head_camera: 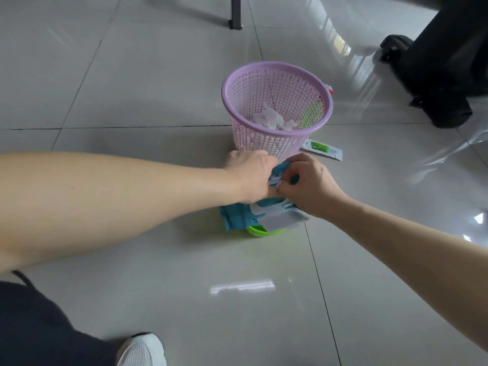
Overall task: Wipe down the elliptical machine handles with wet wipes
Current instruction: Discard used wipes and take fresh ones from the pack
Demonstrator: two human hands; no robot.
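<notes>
A blue wet-wipes pack point(237, 216) with a white flip lid point(277, 220) lies on the tiled floor, partly over a green dish point(260, 231). My left hand point(250, 175) grips the far end of the pack. My right hand point(307, 183) pinches at the pack's opening beside it; whether a wipe is between the fingers is hidden. The elliptical machine's dark base point(443, 67) shows at the top right; its handles are out of view.
A lilac mesh waste basket point(274, 112) with crumpled white wipes inside stands just beyond my hands. A small green-and-white sachet point(322, 149) lies to its right. A dark furniture leg point(235, 11) stands at the top. My white shoe point(142, 350) is at the bottom.
</notes>
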